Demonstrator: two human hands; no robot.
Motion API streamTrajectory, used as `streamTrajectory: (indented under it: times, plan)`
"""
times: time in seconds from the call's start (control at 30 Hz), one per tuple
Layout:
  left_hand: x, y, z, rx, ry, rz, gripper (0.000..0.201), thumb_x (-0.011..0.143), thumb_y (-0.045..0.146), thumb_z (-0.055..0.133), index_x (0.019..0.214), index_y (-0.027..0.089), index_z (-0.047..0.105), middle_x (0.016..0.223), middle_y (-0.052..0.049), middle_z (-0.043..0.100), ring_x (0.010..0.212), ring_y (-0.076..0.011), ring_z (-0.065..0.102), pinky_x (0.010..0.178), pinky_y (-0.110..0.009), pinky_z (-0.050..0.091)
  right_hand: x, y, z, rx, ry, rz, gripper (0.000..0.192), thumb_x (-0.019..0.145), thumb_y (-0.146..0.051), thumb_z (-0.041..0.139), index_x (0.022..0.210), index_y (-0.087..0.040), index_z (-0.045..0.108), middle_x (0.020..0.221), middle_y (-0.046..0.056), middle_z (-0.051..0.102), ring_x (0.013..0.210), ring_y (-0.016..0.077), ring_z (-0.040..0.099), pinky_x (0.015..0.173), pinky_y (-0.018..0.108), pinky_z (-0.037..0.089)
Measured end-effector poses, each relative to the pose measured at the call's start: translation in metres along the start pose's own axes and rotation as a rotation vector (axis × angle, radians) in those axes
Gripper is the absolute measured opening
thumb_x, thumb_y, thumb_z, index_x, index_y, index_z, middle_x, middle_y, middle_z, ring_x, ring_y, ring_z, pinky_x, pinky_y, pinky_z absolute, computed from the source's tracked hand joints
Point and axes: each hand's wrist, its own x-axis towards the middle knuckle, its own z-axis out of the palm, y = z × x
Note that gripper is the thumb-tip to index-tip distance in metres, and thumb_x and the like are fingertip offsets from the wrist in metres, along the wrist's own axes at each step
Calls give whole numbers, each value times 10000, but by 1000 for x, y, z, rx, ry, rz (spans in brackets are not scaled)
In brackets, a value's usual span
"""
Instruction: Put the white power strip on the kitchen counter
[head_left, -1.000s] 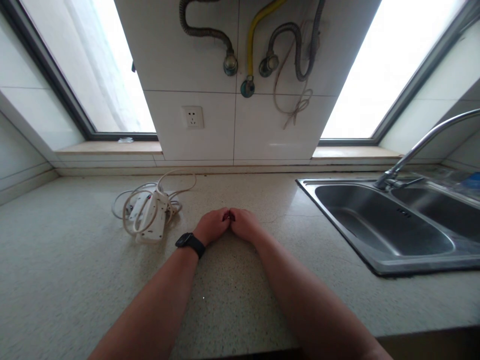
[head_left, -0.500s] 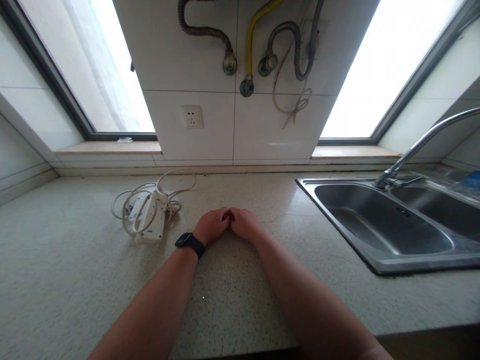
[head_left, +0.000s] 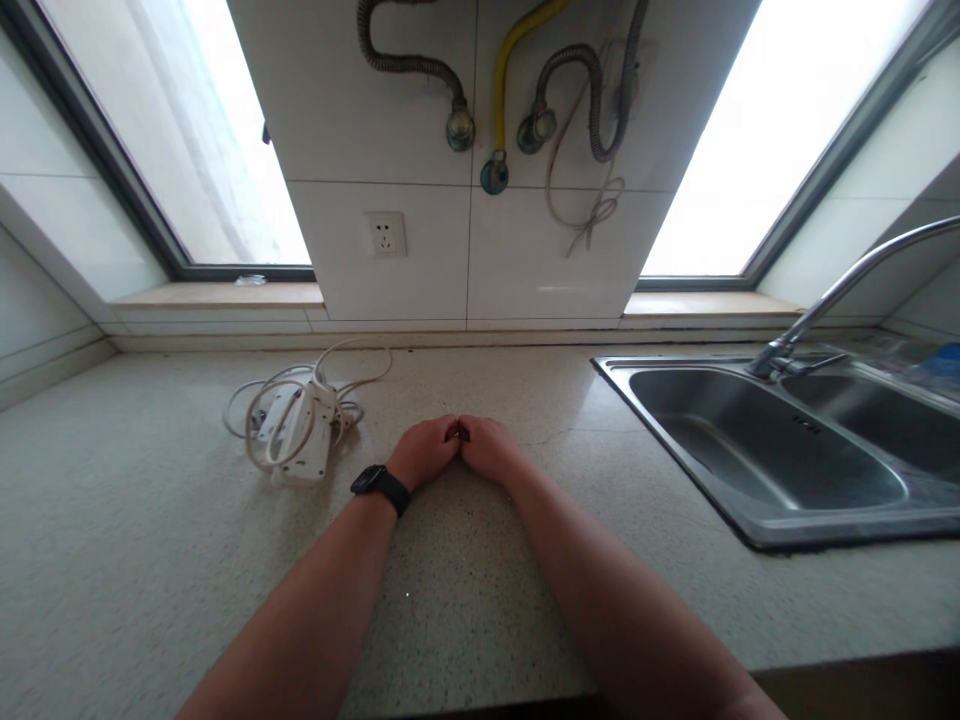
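My left hand (head_left: 424,449) and my right hand (head_left: 487,446) rest on the speckled stone countertop (head_left: 465,620), both closed into loose fists. They meet in the middle, finger side against finger side. Nothing shows between or in them, though the palms face away from view. A black watch (head_left: 380,486) is strapped round my left wrist. Just left of my left hand lies a white power strip (head_left: 306,445) with its pale cord (head_left: 281,462) looped over and around it. My left hand does not touch it.
On the right, a double steel sink (head_left: 720,510) is set into the counter, with a curved faucet (head_left: 832,290) behind it. A socket (head_left: 386,234), a yellow pipe (head_left: 498,95) and corrugated hoses (head_left: 409,62) are on the tiled wall. Blue plastic (head_left: 943,362) lies at far right.
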Motion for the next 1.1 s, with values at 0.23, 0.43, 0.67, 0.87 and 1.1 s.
streamTrajectory:
  times: [0.23,0.43,0.67,0.87,1.1]
  plan:
    - [-1,2,-1,20,5,-8,175,877,258,448,920,206,611,880,-63,692,794,-197,619,657,-287,374,1,1,0,1,2,-3,268,861,-229,467,1047,-236,660,1051,75,705,968,217,628,755,291,399]
    - [-1,2,-2,4,-7,-22,182,878,259,451,931,204,616,905,-66,694,809,-190,617,666,-277,375,1,1,1,-14,-16,7,282,872,-228,465,1079,-234,656,1083,81,698,992,216,622,788,296,399]
    - [1,0,0,11,10,-2,184,878,262,446,926,209,615,889,-63,691,802,-196,618,661,-283,373,1,1,1,-7,1,-6,280,874,-232,460,1074,-236,656,1079,80,701,987,217,627,772,292,400]
    - [0,1,-2,12,-11,-14,185,883,254,441,931,204,612,901,-63,694,821,-196,626,666,-282,378,0,0,-1,-7,-3,1,279,881,-233,454,1068,-229,662,1068,85,701,978,215,626,778,290,402]
    - [0,1,0,27,8,3,174,871,246,452,925,207,613,881,-63,690,794,-199,616,654,-289,366,1,2,1,3,17,-9,261,861,-236,473,1042,-237,662,1053,74,708,956,219,633,752,292,398]
